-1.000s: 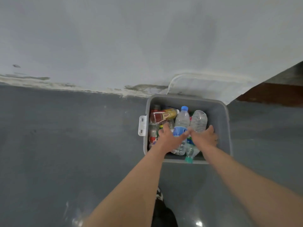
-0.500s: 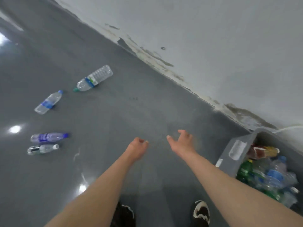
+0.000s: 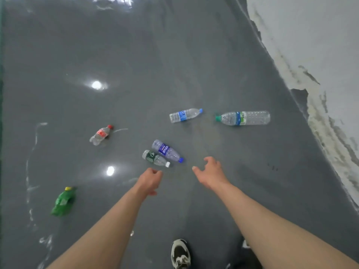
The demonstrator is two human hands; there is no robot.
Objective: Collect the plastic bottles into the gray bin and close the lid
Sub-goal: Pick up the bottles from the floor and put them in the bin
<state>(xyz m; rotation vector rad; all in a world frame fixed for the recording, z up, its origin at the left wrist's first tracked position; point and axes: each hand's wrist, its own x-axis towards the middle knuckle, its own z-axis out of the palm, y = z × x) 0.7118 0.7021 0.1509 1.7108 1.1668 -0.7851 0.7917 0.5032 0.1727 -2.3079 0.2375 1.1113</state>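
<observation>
Several plastic bottles lie on the grey floor. A purple-labelled bottle point(image 3: 167, 150) and a green-labelled clear bottle point(image 3: 155, 158) lie side by side just beyond my hands. Farther off are a small blue-capped bottle point(image 3: 184, 115) and a large green-capped bottle point(image 3: 243, 118). A red-capped bottle point(image 3: 101, 134) lies to the left and a green bottle point(image 3: 62, 201) at the near left. My left hand point(image 3: 149, 180) hangs empty with loosely curled fingers. My right hand point(image 3: 210, 171) is empty with fingers spread. The gray bin is out of view.
A white wall with peeling paint at its base point(image 3: 318, 80) runs along the right side. The glossy floor point(image 3: 136, 65) shows light reflections. My shoe point(image 3: 180, 253) is at the bottom of the view.
My view has swung left, away from the bin, which has left the frame. More bottles have come into view, and both empty hands now reach toward the nearest pair.
</observation>
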